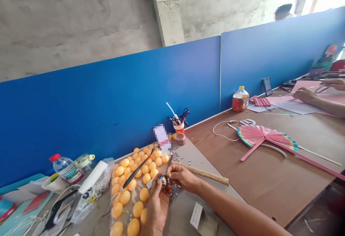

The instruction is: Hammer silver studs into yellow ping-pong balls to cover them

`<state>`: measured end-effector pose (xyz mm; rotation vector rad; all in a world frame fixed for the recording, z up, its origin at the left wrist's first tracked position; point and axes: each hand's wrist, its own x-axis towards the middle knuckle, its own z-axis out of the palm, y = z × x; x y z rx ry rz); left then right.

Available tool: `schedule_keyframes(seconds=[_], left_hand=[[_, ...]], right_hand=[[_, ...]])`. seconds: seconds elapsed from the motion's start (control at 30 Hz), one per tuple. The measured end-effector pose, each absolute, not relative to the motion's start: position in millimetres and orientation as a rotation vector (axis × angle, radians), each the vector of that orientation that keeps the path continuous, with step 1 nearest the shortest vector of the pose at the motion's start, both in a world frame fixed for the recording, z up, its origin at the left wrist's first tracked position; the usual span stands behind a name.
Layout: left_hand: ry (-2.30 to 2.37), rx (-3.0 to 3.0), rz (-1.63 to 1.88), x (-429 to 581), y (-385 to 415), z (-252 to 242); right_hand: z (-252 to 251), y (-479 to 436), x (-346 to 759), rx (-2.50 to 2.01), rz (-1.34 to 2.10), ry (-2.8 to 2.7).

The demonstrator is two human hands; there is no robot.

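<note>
Only the head view to go on from my end, so here's what I've got. My left hand (159, 198) is palm up, fingers closed round a shiny silver ball (162, 181) — that's the thing being worked on, held just above the surface (231, 164). My right hand (180, 177) is right beside it, thumb and fingertips pinched on a thin dark tool (170, 161). Can't tell what the tool is, or whether it's actually touching the ball.

Under and left of the hands there's a clear bag with loads of orange balls (133, 227), and a long dark strip (136, 171) lying slantwise across them. Silver bits (175, 154) are scattered past the right hand, and a wooden stick (212, 176) sticks out behind it. Nearer me is a block (206, 225) with a white label (196, 215).

Further back, by the blue partition (121, 110), a small jar (180, 139) stands in front of a cup (179, 128) full of tools. Off right there's a pink fan (265, 137) — and beyond that, a co-worker's hands (306, 94) on pink paper (283, 103).
</note>
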<state>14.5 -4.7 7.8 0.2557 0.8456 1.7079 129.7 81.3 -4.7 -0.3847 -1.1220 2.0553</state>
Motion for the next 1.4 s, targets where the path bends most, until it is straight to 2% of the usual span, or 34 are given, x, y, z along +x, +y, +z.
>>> schedule_keyframes(seconds=[0.3, 1.4], left_hand=[[0.704, 0.232, 1.718, 10.5, -0.6, 6.5], [0.838, 0.381, 1.760, 16.0, -0.5, -3.1]], right_hand=[[-4.7, 81.3, 131.4, -0.387, 2.079, -1.154], [-9.7, 80.6, 128.8, -0.570, 2.022, -1.298]])
